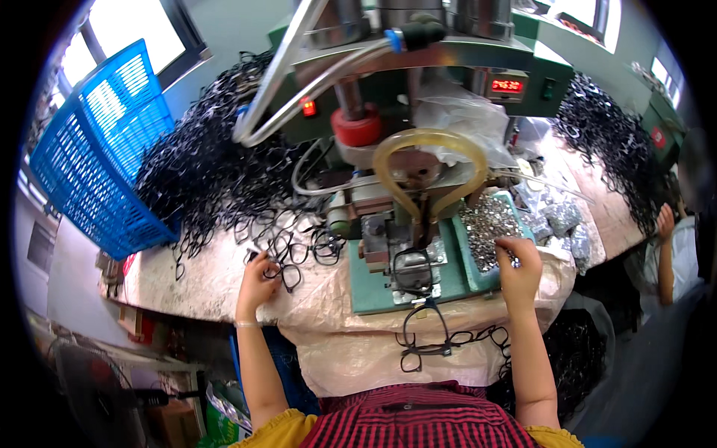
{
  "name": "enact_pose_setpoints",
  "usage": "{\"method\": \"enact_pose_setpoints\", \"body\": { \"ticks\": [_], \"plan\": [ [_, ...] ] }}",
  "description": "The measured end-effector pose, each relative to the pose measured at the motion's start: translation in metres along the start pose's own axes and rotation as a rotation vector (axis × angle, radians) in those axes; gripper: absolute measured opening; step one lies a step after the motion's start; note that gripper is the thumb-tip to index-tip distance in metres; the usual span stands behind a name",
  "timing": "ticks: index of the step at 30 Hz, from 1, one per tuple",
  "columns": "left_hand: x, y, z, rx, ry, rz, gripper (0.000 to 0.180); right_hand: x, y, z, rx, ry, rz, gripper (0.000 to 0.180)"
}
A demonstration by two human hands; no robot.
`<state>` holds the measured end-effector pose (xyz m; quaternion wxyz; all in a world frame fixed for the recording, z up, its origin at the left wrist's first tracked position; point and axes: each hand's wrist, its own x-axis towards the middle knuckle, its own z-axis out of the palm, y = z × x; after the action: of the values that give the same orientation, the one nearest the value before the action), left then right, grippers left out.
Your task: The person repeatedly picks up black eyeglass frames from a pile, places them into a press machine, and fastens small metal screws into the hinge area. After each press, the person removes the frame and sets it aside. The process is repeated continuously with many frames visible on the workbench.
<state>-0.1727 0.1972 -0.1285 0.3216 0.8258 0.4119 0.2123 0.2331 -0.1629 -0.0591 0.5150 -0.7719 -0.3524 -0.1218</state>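
Note:
My left hand [258, 282] rests on the plastic-covered bench and grips a black eyeglass frame [287, 275] at the edge of a big heap of black frames [216, 172]. My right hand [517, 267] reaches into a teal tray [464, 263] filled with small silver metal parts [489, 228], fingers pinched among them. Between both hands, one black frame [413, 269] sits clamped on the green press machine's fixture [403, 257]. Several finished frames [441, 343] hang over the bench's front edge.
A blue plastic basket [104, 157] leans at the far left. The green press machine [418, 82] with hoses and a red display towers at the centre. Clear bags of metal parts [556, 220] lie to the right. Another person [676, 254] sits at the far right beside a second heap of frames [612, 142].

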Motion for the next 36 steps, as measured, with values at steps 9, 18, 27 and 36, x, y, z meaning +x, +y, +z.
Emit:
{"method": "enact_pose_setpoints", "body": {
  "ticks": [9,18,27,36],
  "plan": [
    [-0.002,0.145,0.019,0.149,0.271,0.331,0.007,-0.017,-0.036,-0.041,0.146,-0.059,0.060,0.016],
    [-0.040,0.161,0.081,-0.695,0.411,0.111,0.019,0.007,-0.092,0.051,0.699,-0.141,0.148,0.032],
    [-0.022,0.303,0.030,-0.700,0.359,0.728,0.012,0.009,-0.118,0.043,0.976,-0.241,0.357,0.046],
    [-0.042,0.300,0.062,-0.176,0.025,1.141,0.031,0.023,-0.042,0.009,-0.034,-0.186,-0.130,0.024]
  ]
}}
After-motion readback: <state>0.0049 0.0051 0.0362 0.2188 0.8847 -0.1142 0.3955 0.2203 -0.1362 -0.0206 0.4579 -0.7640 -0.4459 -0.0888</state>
